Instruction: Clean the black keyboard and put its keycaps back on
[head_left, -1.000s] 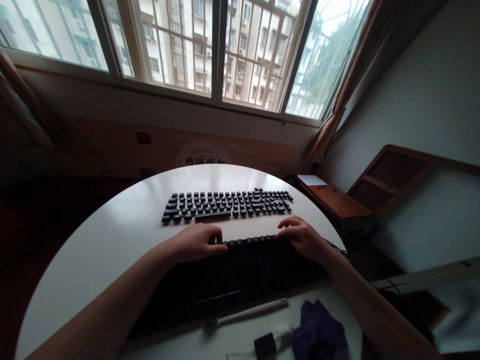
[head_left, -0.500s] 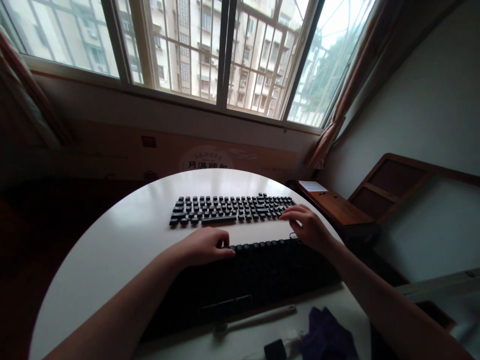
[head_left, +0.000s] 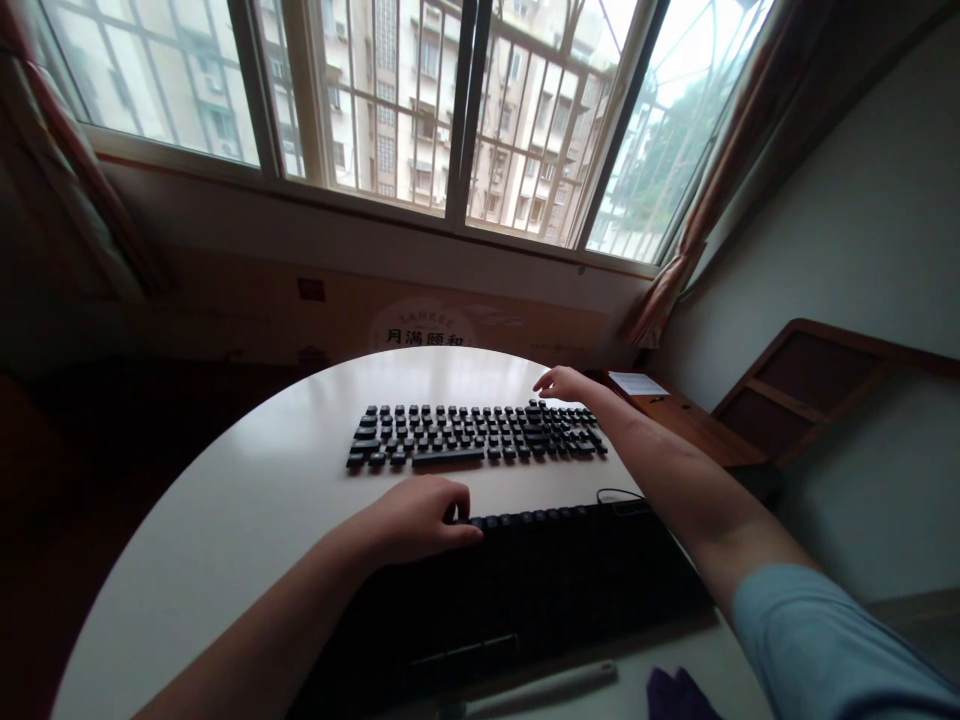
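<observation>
A black keyboard base lies near me on the table, a row of keycaps showing along its far edge. My left hand is closed on that edge toward the left, thumb on top and fingers curled down. Beyond the base, loose black keycaps are laid out in keyboard order. My right hand reaches over their far right end, fingers stretched forward and slightly apart just above the small keycaps at the back. Nothing shows in those fingers.
All this lies on a white rounded table. Near me are a pale-handled tool and a purple cloth. A cable loops at the base's far right. A wooden desk with a paper stands to the right.
My right hand has moved from the keycaps' right front side to the far back, the arm stretching out. My left hand stays on the keyboard base. The view has shifted slightly.
</observation>
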